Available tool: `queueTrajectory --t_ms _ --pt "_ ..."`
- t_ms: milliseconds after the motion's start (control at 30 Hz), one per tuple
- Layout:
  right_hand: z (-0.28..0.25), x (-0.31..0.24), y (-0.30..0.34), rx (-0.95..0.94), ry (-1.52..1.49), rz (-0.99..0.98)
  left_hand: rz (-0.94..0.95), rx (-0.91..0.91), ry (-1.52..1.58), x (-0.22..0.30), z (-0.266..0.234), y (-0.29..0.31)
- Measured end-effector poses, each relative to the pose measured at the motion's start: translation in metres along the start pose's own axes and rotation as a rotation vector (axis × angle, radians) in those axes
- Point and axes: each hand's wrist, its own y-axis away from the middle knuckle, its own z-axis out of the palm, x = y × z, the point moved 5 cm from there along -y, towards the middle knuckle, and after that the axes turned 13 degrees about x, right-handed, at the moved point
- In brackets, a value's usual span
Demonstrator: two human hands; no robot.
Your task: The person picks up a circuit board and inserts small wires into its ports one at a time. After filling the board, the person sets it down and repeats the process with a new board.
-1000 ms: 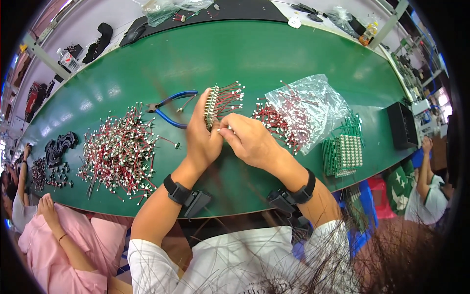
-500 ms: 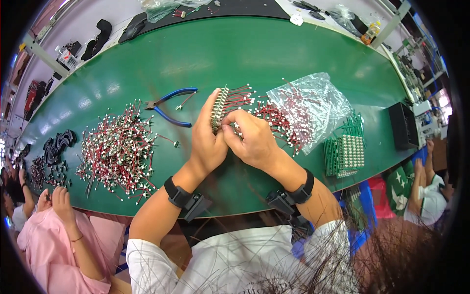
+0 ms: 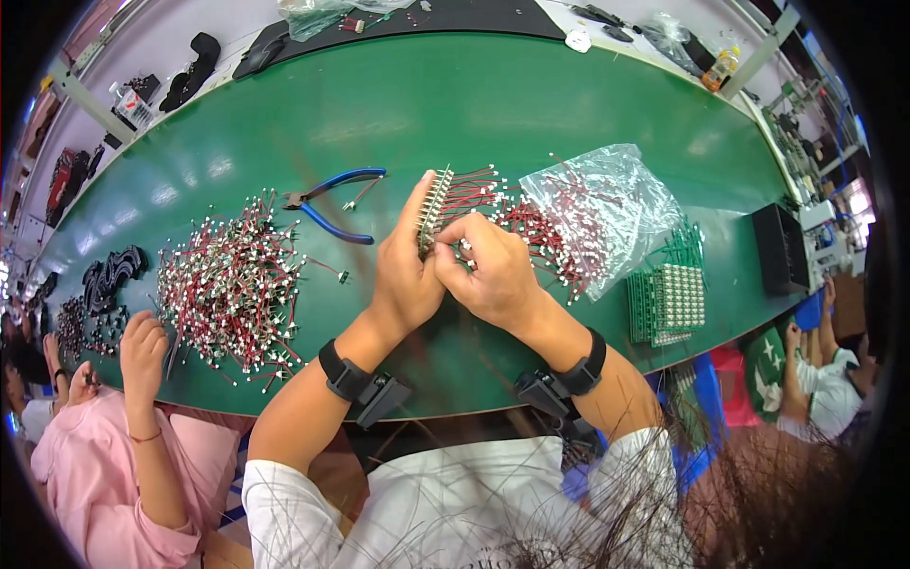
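Note:
My left hand (image 3: 403, 273) is closed around a narrow circuit board panel (image 3: 434, 207), tilted on edge, with a row of pale metal pins along its face. A row of red wires with white connectors (image 3: 474, 188) sticks out from the panel's right side. At the panel's lower end, my right hand (image 3: 493, 275) is closed in a pinch, touching the panel and the left hand. Whatever lies between its fingertips is hidden. Just right of the hands, loose red-wired connectors (image 3: 555, 232) spill from a clear plastic bag (image 3: 630, 194).
Blue-handled cutters (image 3: 332, 204) lie left of my hands, beside a heap of wired connectors (image 3: 232, 289). On the right are stacked green board panels (image 3: 667, 303) and a black bin (image 3: 781, 248). A co-worker's hand (image 3: 144, 356) is at the left table edge.
The co-worker's nearer hand at the left has risen and moved right, toward the connector heap. My hands keep nearly the same hold on the panel, and the view has shifted slightly.

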Motion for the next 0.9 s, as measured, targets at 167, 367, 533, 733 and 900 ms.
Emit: queueTrajectory --t_ms 167,367,533,733,900 --pt "-0.0007 0.0002 0.0016 -0.006 0.02 0.033 -0.029 -0.021 0.026 0.0018 0.0006 -0.0003" --pt "0.0002 0.0033 0.0026 -0.002 0.004 0.032 -0.084 -0.064 -0.009 0.0006 0.0001 0.0002" --pt "-0.001 0.0015 0.0025 -0.008 -0.008 0.066 0.062 -0.008 -0.091 -0.0022 -0.0017 0.0008" --pt "-0.0045 -0.0029 0.0004 0.005 -0.047 0.088 0.086 -0.022 -0.114 -0.0024 0.0018 0.002" --pt "-0.0039 -0.0017 -0.0008 0.008 -0.026 0.081 0.046 -0.027 -0.068 -0.0028 0.0023 0.001"
